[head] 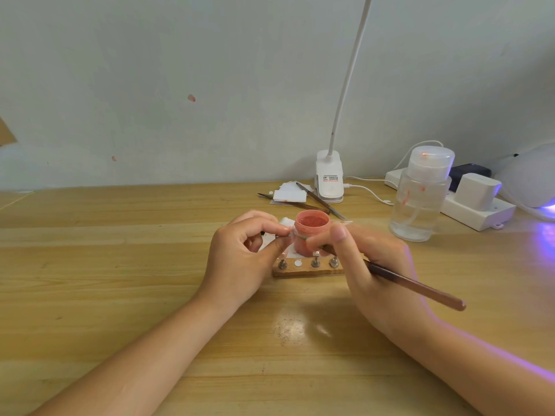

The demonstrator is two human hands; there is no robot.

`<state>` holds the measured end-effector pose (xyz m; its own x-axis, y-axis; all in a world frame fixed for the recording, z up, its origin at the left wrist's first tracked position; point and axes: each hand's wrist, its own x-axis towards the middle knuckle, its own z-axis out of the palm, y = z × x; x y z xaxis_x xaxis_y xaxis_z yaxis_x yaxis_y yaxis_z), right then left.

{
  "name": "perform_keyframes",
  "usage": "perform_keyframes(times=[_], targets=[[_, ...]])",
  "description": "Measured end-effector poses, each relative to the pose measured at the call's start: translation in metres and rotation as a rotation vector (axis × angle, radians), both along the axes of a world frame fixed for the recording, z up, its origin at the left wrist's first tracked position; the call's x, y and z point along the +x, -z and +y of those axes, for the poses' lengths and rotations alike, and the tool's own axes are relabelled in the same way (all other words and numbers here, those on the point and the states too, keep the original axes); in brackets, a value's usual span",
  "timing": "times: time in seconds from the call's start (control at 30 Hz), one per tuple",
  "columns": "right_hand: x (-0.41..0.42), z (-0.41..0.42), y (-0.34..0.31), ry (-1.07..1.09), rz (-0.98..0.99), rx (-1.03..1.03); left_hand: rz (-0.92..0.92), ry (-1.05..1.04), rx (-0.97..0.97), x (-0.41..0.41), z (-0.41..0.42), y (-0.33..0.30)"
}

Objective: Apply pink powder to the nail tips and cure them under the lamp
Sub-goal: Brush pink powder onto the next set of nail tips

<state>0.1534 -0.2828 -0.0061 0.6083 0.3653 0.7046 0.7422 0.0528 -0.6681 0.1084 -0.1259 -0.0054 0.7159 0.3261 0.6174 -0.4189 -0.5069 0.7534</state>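
Note:
An open jar of pink powder (311, 232) stands in the middle of the wooden table (120, 265). In front of it lies a wooden nail-tip holder (306, 270) with small metal stands. My left hand (243, 259) pinches a small clear nail tip (287, 234) between thumb and forefinger, just left of the jar. My right hand (375, 265) grips a brown brush (414, 285), its head pointing toward the nail tip and hidden by my fingers. The curing lamp (531, 181) sits at the far right edge, glowing purple.
A clear pump bottle (420, 196) stands right of the jar. Behind it lie a white power strip with chargers (477, 202) and cables. A white clip lamp (329, 178), tweezers (318, 199) and white pads (289, 195) sit near the wall.

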Motion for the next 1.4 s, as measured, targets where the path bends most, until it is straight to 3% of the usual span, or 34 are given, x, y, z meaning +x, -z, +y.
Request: perform_keyframes(times=[0.1,0.2,0.37,0.5,0.63,0.83,0.97,1.13,1.23,1.4], targets=[[-0.0023,-0.0021,-0.0001,-0.022,0.009,0.062,0.002,-0.002,-0.011,-0.0004,-0.0008,-0.0005],[-0.0003,0.0004,-0.0007,0.008,-0.059,-0.003,0.005,0.005,-0.01,-0.0003,-0.0005,-0.0005],[-0.0029,-0.0019,0.0004,-0.034,0.046,0.027,0.008,0.009,-0.014,-0.001,-0.0011,-0.0018],[-0.0006,0.0003,0.0003,0.007,-0.058,0.016,0.025,0.016,0.004,-0.0018,-0.0009,-0.0023],[-0.0019,-0.0017,0.0017,-0.031,-0.011,0.029,0.029,0.001,0.009,-0.0016,-0.0003,-0.0013],[0.001,0.0003,-0.0011,0.041,-0.158,-0.027,0.009,0.014,0.042,-0.0016,-0.0004,-0.0017],[-0.0005,-0.0023,0.0013,-0.034,-0.068,0.008,0.006,-0.002,0.009,-0.0008,-0.0009,-0.0007],[0.0002,0.0007,-0.0012,0.033,-0.159,-0.018,0.008,0.014,0.046,-0.0015,-0.0002,-0.0001],[-0.0006,-0.0009,0.0002,-0.02,-0.052,-0.004,0.015,0.009,0.035,-0.0004,-0.0005,-0.0002],[0.0001,0.0016,-0.0021,0.04,-0.184,-0.037,0.013,0.015,0.078,0.0,-0.0012,0.0001]])
